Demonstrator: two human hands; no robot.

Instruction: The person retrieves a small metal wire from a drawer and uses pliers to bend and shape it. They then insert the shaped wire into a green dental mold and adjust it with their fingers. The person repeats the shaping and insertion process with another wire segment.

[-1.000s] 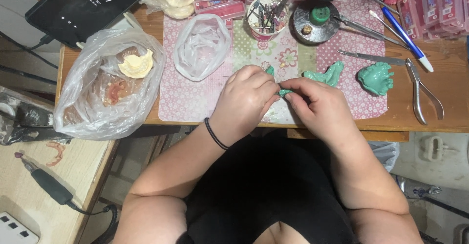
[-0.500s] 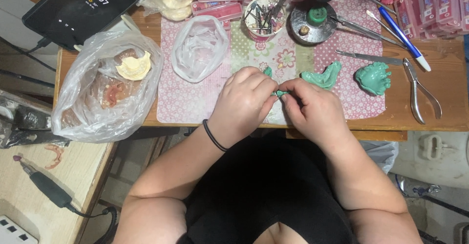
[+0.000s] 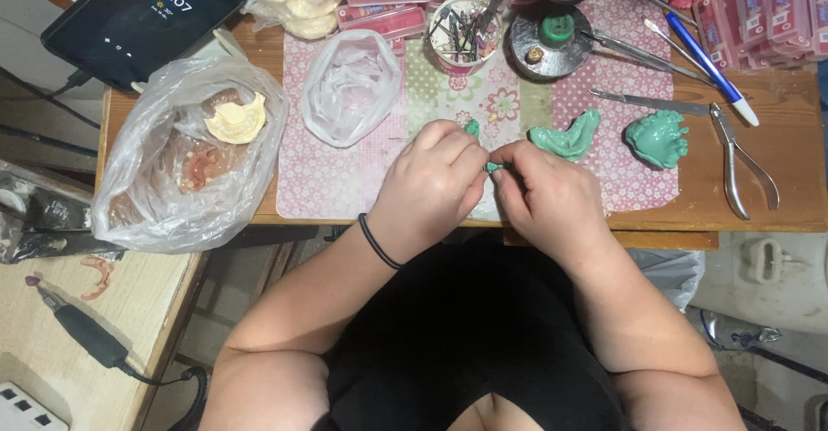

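A wooden table (image 3: pixel 776 94) is bearing a floral mat (image 3: pixel 345 181) and a clear plastic bag (image 3: pixel 155 172). Over the mat's near edge, the left hand (image 3: pixel 431 185) and right hand (image 3: pixel 548 198) are meeting, fingers curled shut, together pinching a small green wax piece (image 3: pixel 492 167) between their fingertips.

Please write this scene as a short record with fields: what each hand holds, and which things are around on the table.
Left hand: pinches one end of a small green piece, fingers curled
Right hand: pinches the same green piece from the other side
Beside the hands: green curved mould, green lump
Tools: pliers, cup of small tools
Left part of table: clear plastic bag with pale casts
Surface: pink patterned mat
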